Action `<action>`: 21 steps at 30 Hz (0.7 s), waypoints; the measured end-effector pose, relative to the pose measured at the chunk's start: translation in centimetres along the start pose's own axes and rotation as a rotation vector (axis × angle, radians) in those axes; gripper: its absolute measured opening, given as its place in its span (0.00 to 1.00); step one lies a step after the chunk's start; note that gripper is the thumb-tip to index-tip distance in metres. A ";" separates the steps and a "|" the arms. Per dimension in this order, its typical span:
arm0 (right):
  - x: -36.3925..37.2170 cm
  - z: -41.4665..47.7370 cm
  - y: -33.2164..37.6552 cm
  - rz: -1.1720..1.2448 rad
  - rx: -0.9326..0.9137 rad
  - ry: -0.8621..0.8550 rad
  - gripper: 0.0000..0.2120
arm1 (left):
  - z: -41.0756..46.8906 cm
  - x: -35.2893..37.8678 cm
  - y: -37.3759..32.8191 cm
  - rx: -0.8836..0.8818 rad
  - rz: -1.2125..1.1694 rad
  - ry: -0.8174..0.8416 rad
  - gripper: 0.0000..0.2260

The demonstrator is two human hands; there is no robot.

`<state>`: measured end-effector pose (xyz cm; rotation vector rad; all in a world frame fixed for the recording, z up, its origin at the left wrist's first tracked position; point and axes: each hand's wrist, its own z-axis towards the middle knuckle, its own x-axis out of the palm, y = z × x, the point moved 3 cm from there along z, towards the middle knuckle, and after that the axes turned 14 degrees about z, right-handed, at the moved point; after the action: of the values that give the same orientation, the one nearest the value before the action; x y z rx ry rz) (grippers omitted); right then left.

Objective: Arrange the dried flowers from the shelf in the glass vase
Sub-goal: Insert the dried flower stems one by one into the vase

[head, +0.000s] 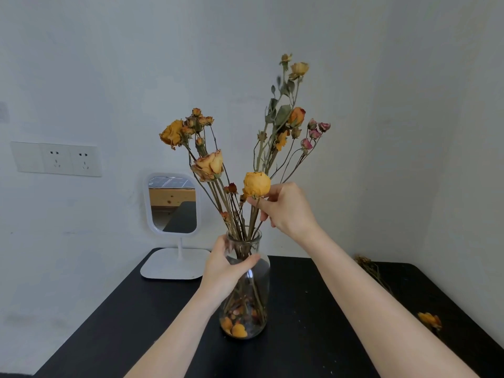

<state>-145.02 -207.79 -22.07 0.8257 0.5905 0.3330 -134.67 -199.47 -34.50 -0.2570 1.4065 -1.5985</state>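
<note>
- Location: the glass vase (256, 293) stands upright near the middle of the black counter (300, 309). It holds a fanned spread of dried flowers (210, 165). Loose petals (237, 330) lie at its bottom.
- Left hand (226, 271): the fingers and thumb are curled round the neck and shoulder of the vase, steadying it.
- Right hand (286, 208): the thumb and fingertips are pinched together on the stem of a yellow rose (256, 184), directly below the head. The stem runs down toward the vase mouth. Its lower end is lost among the other stems, so its depth cannot be confirmed.
- Remaining stock: a loose flower (430, 320) and a bundle of dry stems (368, 266) lie on the right side of the counter, well apart from the vase.
- Hazard, head breakage: the pinch sits where a dried stem is weakest. A twist or sideways push would probably snap the head off.
- Hazard, shedding: dragging the rose past its close neighbours would rub petals loose.
- Hazard, jamming: the narrow mouth is already crowded. Forcing the stem down could crack it or displace the others.
- Hazard, tipping: the arrangement is tall and leans outward. If the left hand lets go during a pull, the vase could tilt toward the mirror (173, 203) behind it.
</note>
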 end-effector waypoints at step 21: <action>1.4 -2.8 -4.0 -0.039 0.107 0.039 0.09 | -0.1 -0.1 -0.2 0.051 -0.034 0.014 0.21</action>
<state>-145.42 -208.00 -27.12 0.9105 0.6641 0.2842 -134.77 -199.30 -34.34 -0.2405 1.3764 -1.6647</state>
